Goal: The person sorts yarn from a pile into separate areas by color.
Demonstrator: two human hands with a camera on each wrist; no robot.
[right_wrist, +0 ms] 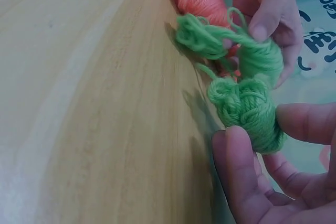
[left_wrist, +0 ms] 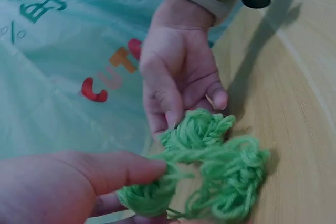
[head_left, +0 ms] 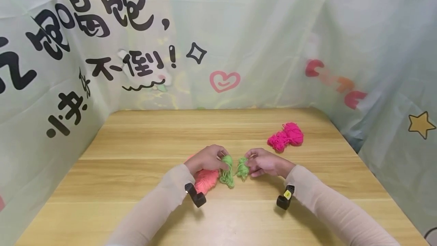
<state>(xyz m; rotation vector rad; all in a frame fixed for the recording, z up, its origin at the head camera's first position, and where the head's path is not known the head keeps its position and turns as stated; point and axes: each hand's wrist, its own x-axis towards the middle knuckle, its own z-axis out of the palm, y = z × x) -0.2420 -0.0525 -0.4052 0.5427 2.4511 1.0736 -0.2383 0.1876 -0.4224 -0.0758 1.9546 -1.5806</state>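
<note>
Between my hands are two bundles of light green yarn, close together over the wooden table. My left hand (head_left: 207,158) pinches the left green yarn bundle (head_left: 227,175), thumb on top; its loose loops hang toward the near side. Opposite it, my right hand (head_left: 268,162) holds the smaller green yarn bundle (head_left: 242,169) between thumb and fingers. In the right wrist view this small bundle (right_wrist: 247,111) shows a wound body with a short loose end. Under my left wrist lies a coral yarn skein (head_left: 206,180), partly hidden by the hand.
A magenta yarn skein (head_left: 290,134) lies at the back right of the wooden table (head_left: 164,132). Printed cloth curtains (head_left: 266,41) stand behind the table and along both sides. Each wrist carries a small black camera.
</note>
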